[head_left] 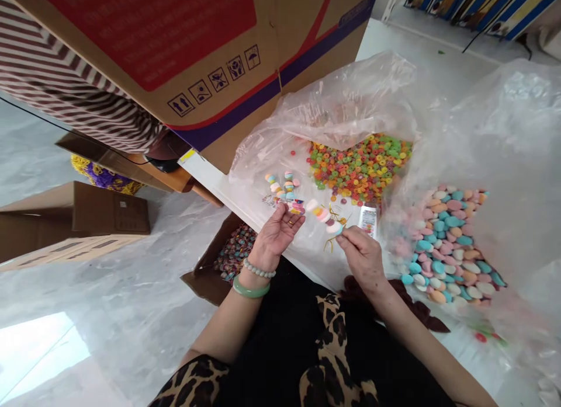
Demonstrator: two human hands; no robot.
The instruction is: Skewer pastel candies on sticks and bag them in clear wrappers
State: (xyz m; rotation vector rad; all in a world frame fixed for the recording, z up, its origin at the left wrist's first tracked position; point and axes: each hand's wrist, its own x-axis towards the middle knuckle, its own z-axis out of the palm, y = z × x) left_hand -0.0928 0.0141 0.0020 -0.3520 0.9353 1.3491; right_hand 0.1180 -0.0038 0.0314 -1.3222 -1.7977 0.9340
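My left hand (279, 235) pinches a small colourful printed packet (297, 207) between thumb and fingers. Just right of it, my right hand (363, 256) grips the lower end of a candy skewer (325, 216), a row of pink, white, yellow and purple candies that points up and left toward the packet. The stick itself is hidden by the candies and my fingers. Beyond my left hand, several similar candy skewers (280, 186) lie on the plastic sheet. Thin gold ties (329, 244) are scattered beneath the held skewer, beside a white printed stack of labels (368, 219).
Ring candies (362, 167) in many colours lie in an opened clear bag (342, 112); pastel oval candies (456, 243) fill another at right. A large carton (228, 97) stands behind. Below the table edge, a box (199, 281) holds many small wrapped pieces (234, 252).
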